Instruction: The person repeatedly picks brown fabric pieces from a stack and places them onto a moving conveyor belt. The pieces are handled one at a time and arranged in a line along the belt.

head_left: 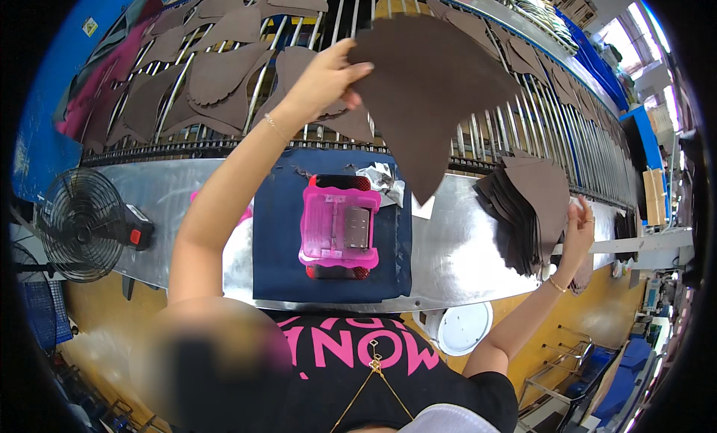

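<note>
- A brown piece point(437, 89) is held up by one edge over the roller rack point(515, 127), pinched in the left hand point(323, 80); the rest of it hangs free and sags toward the counter point(455, 246).
- Since only a small margin is gripped, the piece could slip out and drop onto the pink device point(340, 225) or fall between the rollers.
- The hanging point of the piece is seen just above a crumpled bit of foil point(382, 177); it could be snagged there if lowered carelessly.
- A stack point(526, 209) of like pieces is propped upright at the counter's right end by the right hand point(579, 227). The stack is fanned at its edges, so it could splay or slide off the counter's edge if the support is loosened.
- Left fingers point(357, 68): closed together on the piece's upper left edge, thumb underneath, the sheet clamped between them.
- Right fingers point(581, 205): curled loosely against the stack's right side; whether the stack is gripped or merely steadied cannot be told, as the hand is partly hidden behind it.
- More cut pieces point(216, 78) are laid on the rack, well apart from both hands.
</note>
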A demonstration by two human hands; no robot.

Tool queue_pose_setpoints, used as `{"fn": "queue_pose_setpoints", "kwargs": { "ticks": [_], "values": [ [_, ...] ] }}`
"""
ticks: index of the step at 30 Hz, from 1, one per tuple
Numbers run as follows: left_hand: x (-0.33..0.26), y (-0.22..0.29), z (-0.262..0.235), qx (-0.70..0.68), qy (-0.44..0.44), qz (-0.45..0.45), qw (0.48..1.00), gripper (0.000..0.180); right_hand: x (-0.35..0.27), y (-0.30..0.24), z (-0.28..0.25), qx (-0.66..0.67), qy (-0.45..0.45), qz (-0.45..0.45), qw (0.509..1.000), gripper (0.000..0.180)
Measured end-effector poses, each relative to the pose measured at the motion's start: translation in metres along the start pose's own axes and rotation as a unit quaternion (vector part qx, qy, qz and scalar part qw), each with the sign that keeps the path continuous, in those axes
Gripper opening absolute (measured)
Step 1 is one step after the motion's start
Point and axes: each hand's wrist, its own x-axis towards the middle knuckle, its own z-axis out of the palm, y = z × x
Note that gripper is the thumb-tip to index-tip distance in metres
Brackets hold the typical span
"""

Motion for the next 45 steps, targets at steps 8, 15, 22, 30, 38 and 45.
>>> {"fn": "queue_pose_setpoints", "kwargs": {
  "ticks": [8,15,22,30,38,45],
  "values": [
    [0.023,-0.122,-0.084,-0.069,0.212,-0.126,0.967,0.029,0.005,0.173,0.005,-0.362,-0.020,0.179,0.915,0.068],
    [0.026,-0.153,-0.097,0.123,0.274,-0.188,0.935,0.047,-0.009,0.131,0.013,-0.428,0.084,0.099,0.894,0.055],
    [0.009,-0.097,-0.081,0.405,0.224,-0.012,0.886,0.076,-0.014,-0.021,-0.007,-0.276,0.043,0.082,0.957,0.029],
    [-0.042,-0.001,0.005,0.174,0.023,0.143,0.974,0.055,-0.050,-0.144,0.051,0.311,-0.018,-0.034,0.950,0.032],
    [-0.147,0.084,-0.081,0.241,0.163,0.090,0.952,0.028,-0.116,-0.180,0.157,0.344,-0.270,-0.160,0.885,0.024],
    [-0.213,0.090,-0.112,0.274,0.182,0.031,0.944,0.023,-0.140,-0.198,0.178,0.257,-0.329,-0.297,0.859,0.011]
  ]
}}
